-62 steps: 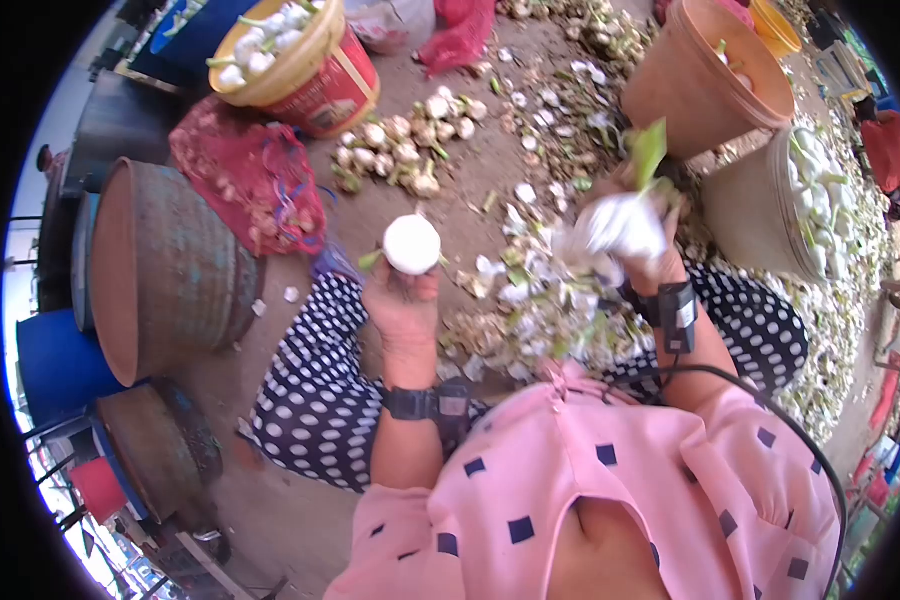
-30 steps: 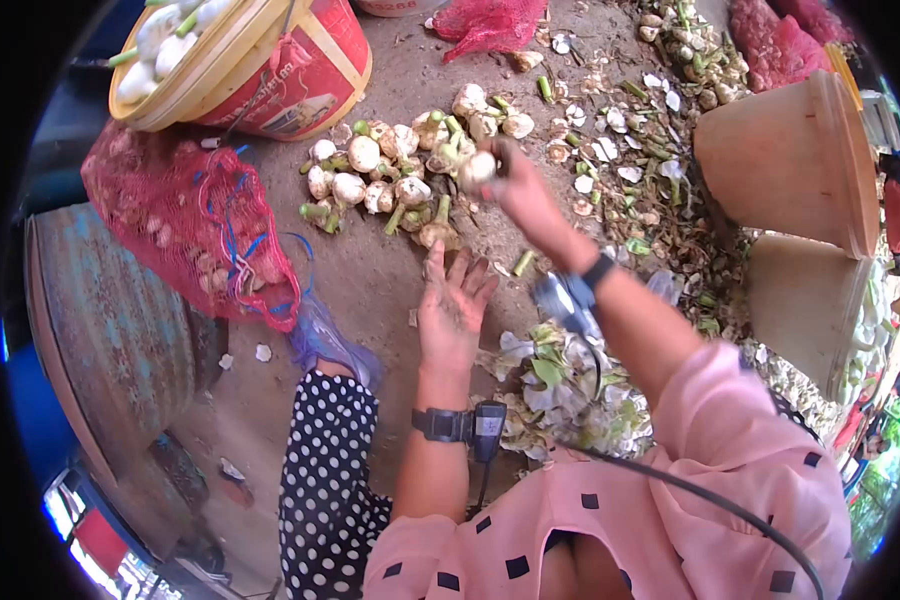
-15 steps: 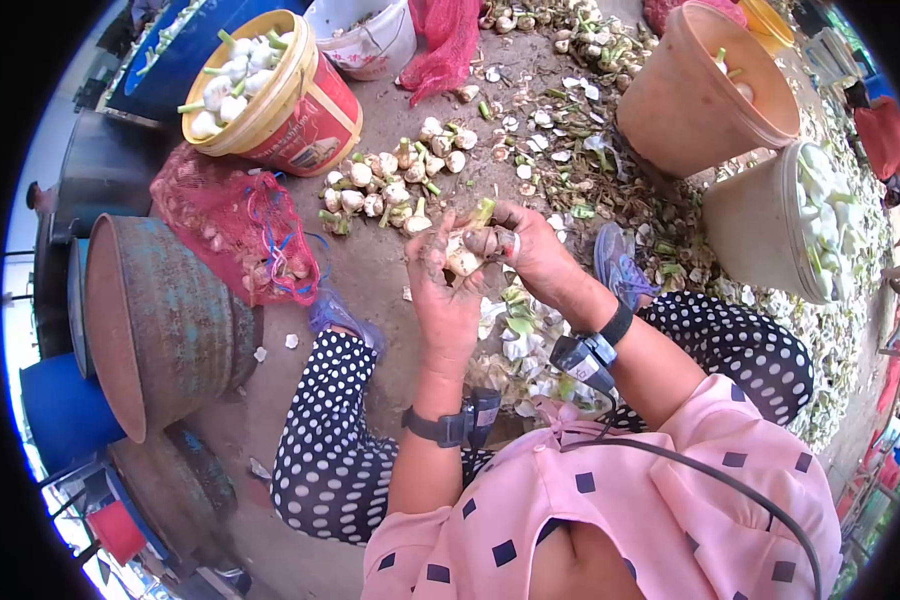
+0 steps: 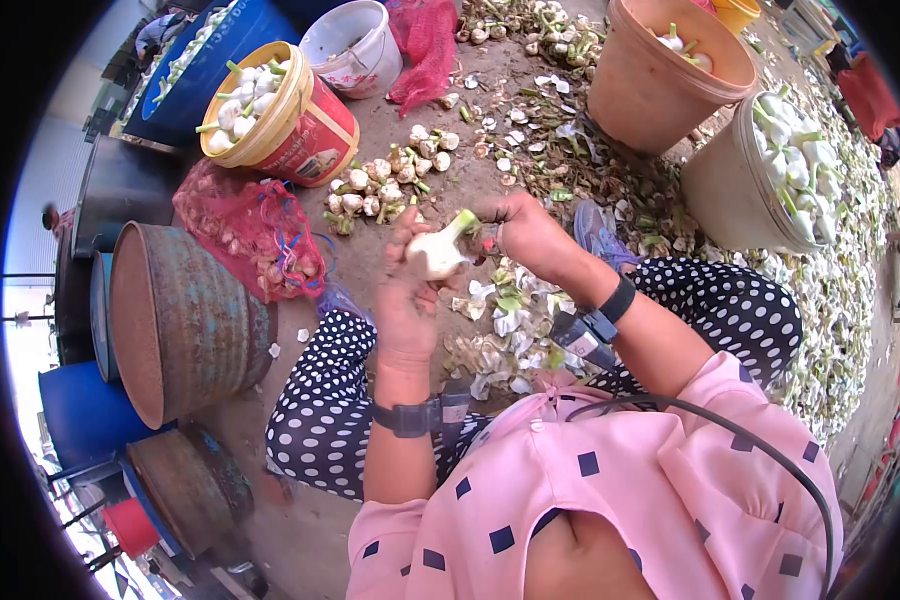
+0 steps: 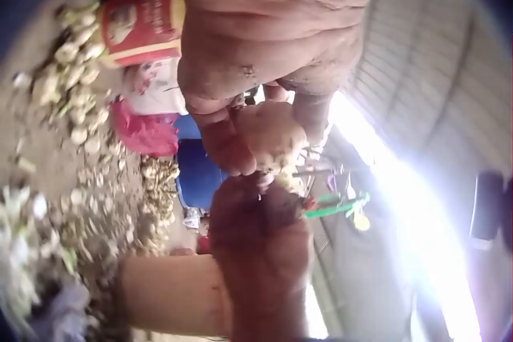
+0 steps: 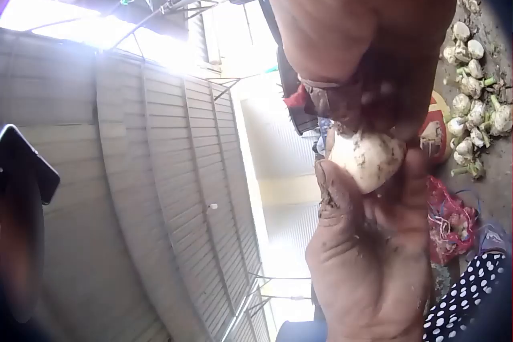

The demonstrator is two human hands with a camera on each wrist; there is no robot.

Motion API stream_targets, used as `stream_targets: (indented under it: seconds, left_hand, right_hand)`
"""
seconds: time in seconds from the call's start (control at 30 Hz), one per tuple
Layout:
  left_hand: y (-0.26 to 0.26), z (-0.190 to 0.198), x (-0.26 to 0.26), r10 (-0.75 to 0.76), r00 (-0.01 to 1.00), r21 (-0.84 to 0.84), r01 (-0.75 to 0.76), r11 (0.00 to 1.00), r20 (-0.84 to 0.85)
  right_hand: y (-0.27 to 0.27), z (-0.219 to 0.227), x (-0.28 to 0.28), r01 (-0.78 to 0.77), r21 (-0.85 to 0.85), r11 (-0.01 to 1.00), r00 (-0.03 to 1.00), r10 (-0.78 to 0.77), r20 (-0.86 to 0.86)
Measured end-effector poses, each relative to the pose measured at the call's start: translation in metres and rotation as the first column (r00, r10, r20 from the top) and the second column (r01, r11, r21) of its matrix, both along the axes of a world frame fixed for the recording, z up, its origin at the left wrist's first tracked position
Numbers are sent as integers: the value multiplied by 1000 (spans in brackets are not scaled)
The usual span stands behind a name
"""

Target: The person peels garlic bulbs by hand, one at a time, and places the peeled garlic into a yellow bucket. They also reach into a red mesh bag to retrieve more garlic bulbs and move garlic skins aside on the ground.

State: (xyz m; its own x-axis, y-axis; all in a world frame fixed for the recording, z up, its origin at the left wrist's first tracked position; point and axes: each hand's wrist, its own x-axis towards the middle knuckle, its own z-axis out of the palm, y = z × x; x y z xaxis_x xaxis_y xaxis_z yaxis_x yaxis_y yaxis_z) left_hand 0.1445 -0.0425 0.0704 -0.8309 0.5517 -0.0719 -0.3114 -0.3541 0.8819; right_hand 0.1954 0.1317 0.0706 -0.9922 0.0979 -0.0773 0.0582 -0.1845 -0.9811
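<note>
A garlic bulb [image 4: 435, 256] with a short green stem is held between both hands in front of the lap. My left hand [image 4: 407, 290] cups it from below, its thumb and fingers around the bulb's sides. In the right wrist view the white bulb [image 6: 370, 161] has dirt marks and lies against the left thumb. My right hand [image 4: 538, 240] is at the stem side, its curled fingers meeting the bulb near the neck. Something small and red shows at those right fingers. The left wrist view shows the bulb [image 5: 271, 129] between the two hands, its far side hidden.
A pile of unpeeled garlic bulbs [image 4: 385, 180] lies on the ground ahead. Left stand a yellow-rimmed bucket [image 4: 315, 140] of garlic, a red mesh bag [image 4: 260, 235] and a rusty drum [image 4: 185, 315]. Right are an orange bucket [image 4: 655, 100] and a pale bucket [image 4: 725, 195]. Peelings [image 4: 505, 330] litter the ground.
A white peeled bulb was in the left hand at first. The right hand then took a garlic bulb from the pile and brought it to the left hand; its surface now looks whiter.
</note>
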Motion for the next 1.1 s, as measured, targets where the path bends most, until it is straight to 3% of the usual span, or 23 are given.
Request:
stream_targets:
  seconds: [0.03,0.1,0.17,0.2,0.27,0.3,0.33,0.37,0.43,0.47,0.5,0.57,0.63,0.7,0.77,0.83,0.87,0.93,0.97,1.0,1.03,1.07,1.1]
  left_hand:
    - [-5,3,0,-114,966,177,74,981,232]
    - [-1,2,8,-97,971,142,67,988,218]
    - [15,12,25,148,970,62,-162,985,190]
    - [10,8,27,150,969,61,-165,985,199]
    - [-9,-2,23,-59,998,-132,61,989,21]
    - [-18,-4,17,-53,998,-133,57,989,29]
    - [-28,-6,9,-225,933,-10,238,971,282]
    - [-34,-9,4,-399,777,156,373,915,487]
    - [-35,-18,5,-396,825,85,397,914,403]
    - [-29,-20,10,-85,973,-198,128,972,214]
    - [-26,-22,12,195,979,-398,-203,895,-62]
    - [-36,-27,18,199,962,-438,-262,860,-185]
    - [-33,-30,32,142,833,-391,-394,832,-535]
    - [-20,-31,34,302,848,-270,-443,855,-436]
    - [-15,-19,31,354,929,-358,-296,885,108]
    - [-23,-38,23,328,930,-311,-267,912,165]
    - [-28,-43,20,342,934,-325,-294,899,101]
    - [-35,-46,16,381,924,-295,-353,888,42]
    - [-37,-43,16,383,923,-298,-353,887,44]
    - [-38,-39,16,377,926,-302,-355,885,14]
    - [-38,-37,17,369,929,-305,-356,883,-14]
    - [-39,-37,20,361,932,-309,-347,885,-11]
    - [-40,-37,23,293,939,-422,-344,839,-181]
  right_hand:
    - [-1,1,2,-20,142,990,997,30,-69]
    - [-10,4,4,-7,114,993,999,11,-42]
    - [-19,6,6,58,-122,991,998,-55,29]
    - [-21,4,9,-21,-61,998,1000,23,19]
    - [-19,3,11,-106,-16,994,988,107,108]
    - [-18,2,11,-189,20,982,965,182,191]
    - [-23,-4,11,-165,-167,972,951,201,233]
    - [-25,-6,13,-168,-170,971,949,206,240]
    - [-27,-7,15,-137,-246,959,931,210,299]
    - [-29,-16,15,-98,-234,967,950,160,267]
    - [-29,-19,14,-100,-232,968,949,163,270]
    - [-29,-22,15,-12,13,1000,978,9,209]
    - [-34,-27,15,17,187,982,985,-48,164]
    - [-46,-24,18,253,571,781,965,-159,-210]
    - [-56,-26,19,275,587,762,947,-107,-304]
    - [-57,-22,22,357,671,650,904,-58,-424]
    - [-51,1,28,54,306,950,998,-42,-45]
    - [-23,-14,28,-15,-196,980,999,23,40]
    - [-11,-13,30,5,-468,884,997,32,71]
    - [4,-26,32,-120,-388,914,987,153,57]
    - [6,-30,27,-249,6,969,953,244,182]
    - [5,-34,32,-331,634,699,942,209,261]
    - [0,-37,37,-318,944,85,943,125,307]
